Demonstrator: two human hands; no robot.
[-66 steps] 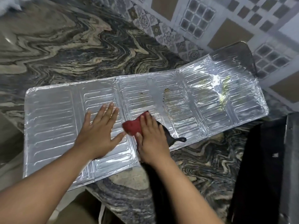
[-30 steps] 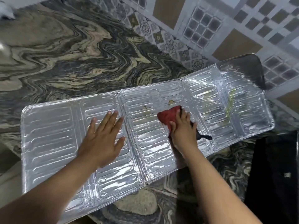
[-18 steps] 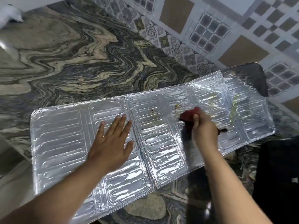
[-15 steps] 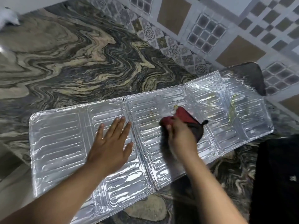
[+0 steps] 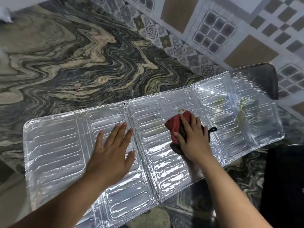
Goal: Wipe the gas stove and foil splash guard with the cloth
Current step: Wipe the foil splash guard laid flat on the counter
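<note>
The foil splash guard (image 5: 54, 145) lies flat and unfolded on the marbled counter. My left hand (image 5: 113, 150) rests flat on its left-middle panel, fingers straight and spread. My right hand (image 5: 194, 140) holds the bunched red and black cloth (image 5: 174, 127) against the middle-right panel. Its fingers curve over the cloth and the thumb lies along its near side. A black loop of the cloth (image 5: 213, 129) sticks out to the right of the hand. A small yellowish spot (image 5: 181, 110) sits just beyond the cloth. Greenish smears (image 5: 240, 112) mark the right panels.
A black body (image 5: 284, 178), probably the gas stove, fills the lower right beside the guard's right end. The patterned tiled wall (image 5: 213, 30) rises behind the counter (image 5: 82, 63). The counter's front edge (image 5: 9, 178) drops off at lower left, under the guard's near corner.
My right hand has swept the cloth from the middle panel to the right, back and to the right again across the foil. My left hand has stayed flat in place.
</note>
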